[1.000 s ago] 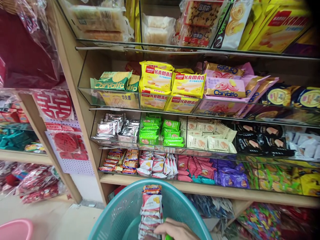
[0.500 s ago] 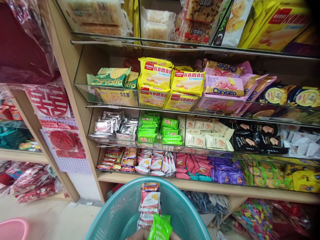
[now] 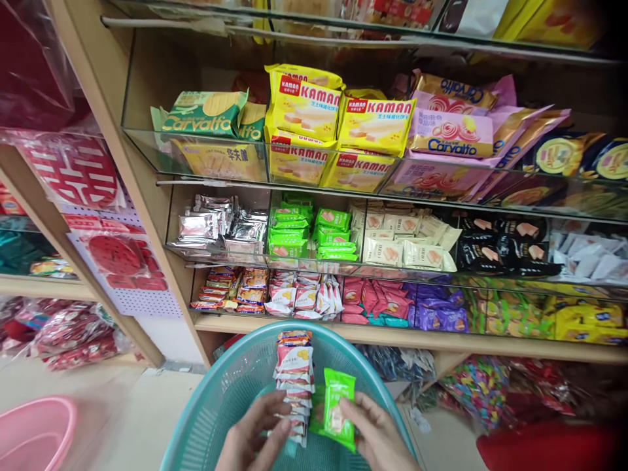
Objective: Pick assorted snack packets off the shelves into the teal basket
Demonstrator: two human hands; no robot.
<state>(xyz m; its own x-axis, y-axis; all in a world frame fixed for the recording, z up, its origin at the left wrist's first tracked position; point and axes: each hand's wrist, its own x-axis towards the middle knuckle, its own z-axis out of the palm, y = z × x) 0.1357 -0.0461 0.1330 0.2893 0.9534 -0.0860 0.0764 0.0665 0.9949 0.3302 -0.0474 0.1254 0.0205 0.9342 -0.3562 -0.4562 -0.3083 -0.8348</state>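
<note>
Over a teal mesh basket (image 3: 230, 399) at the bottom centre, my right hand (image 3: 377, 435) pinches a bright green snack packet (image 3: 338, 409) by its right edge. A second green packet sits just behind it. My left hand (image 3: 255, 435) holds a fanned stack of white-and-red snack packets (image 3: 294, 376) upright, its fingers curled round the lower end. The two hands are close together, with the green packet beside the stack.
Wooden shelves with clear acrylic fronts rise ahead, holding yellow Kaman packs (image 3: 304, 104), green wafer packets (image 3: 294, 229), silver packets (image 3: 210, 226) and pink and purple sweets. A pink tub (image 3: 29, 435) stands on the floor at the left. Red decorations hang on the left shelf.
The view has tilted down and both hands have come up into sight. The green packet rose from the bottom edge and now stands beside the stack of white-and-red packets.
</note>
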